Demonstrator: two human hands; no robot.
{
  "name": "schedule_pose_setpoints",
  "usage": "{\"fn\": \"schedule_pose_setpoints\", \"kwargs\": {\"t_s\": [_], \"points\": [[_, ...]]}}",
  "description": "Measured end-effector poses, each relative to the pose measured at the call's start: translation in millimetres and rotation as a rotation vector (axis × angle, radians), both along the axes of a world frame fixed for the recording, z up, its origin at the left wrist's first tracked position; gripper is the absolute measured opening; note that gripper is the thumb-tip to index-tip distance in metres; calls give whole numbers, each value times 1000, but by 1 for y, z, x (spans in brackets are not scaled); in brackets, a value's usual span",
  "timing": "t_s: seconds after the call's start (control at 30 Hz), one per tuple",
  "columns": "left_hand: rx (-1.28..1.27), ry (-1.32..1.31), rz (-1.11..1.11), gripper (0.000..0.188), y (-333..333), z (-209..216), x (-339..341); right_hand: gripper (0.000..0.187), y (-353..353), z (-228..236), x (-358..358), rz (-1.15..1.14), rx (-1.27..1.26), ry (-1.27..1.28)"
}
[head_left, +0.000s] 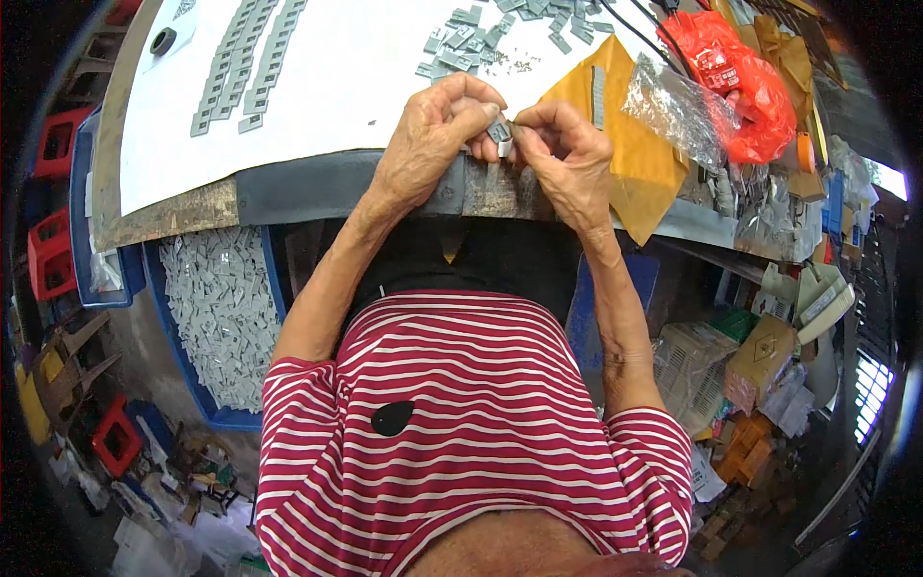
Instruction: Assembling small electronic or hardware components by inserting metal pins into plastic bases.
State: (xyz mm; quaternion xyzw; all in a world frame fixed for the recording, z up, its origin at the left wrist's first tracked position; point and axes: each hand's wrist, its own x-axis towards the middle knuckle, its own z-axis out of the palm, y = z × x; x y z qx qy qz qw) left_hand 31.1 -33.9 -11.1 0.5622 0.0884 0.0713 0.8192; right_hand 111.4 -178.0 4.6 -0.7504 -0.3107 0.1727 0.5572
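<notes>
Blue tub (192, 385) of loose grey plastic pieces sits low, well left of and below the fingers. On the white sheet (336, 77), rows of finished grey pieces (240, 58) lie up and left of the fingers.

Left hand (433, 139) at the table edge (317, 188): thumb and forefinger pinched shut on a small grey piece (501, 132), held between both hands just above the edge. Right hand (567, 159) touches the same piece from the other side, fingertips closed; whether they also pinch a tiny metal part I cannot tell.

Loose heap of grey pieces (481, 43) lies just beyond the fingers; yellow envelope (635, 154), clear bag (683, 111) and red bag (740, 82) to their right.

Step, as judged: fitting or checking one piece, mid-assembly. Next move probably calls for a steady pinch and fine alignment between fingertips, then setting the piece down among the rows.
</notes>
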Motion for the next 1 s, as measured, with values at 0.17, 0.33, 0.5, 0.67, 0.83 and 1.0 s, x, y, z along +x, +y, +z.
{"fn": "schedule_pose_setpoints", "kwargs": {"t_s": [0.17,0.33,0.5,0.67,0.83,1.0], "points": [[-22,-9,55,20,-2,-1,1,8,-1,8,7,-2,55,397],[-3,-5,52,21,-1,-1,0,14,-1,8,9,-40,145,616],[53,-13,45,21,-1,0,1,15,1,9,10,-62,130,602],[72,-14,51,21,-1,-1,0,15,2,9,12,-93,147,669],[70,-11,53,20,-2,-3,-1,15,1,7,15,-89,159,698],[18,-18,46,22,-3,-3,-1,15,0,5,15,-89,169,696]]}}
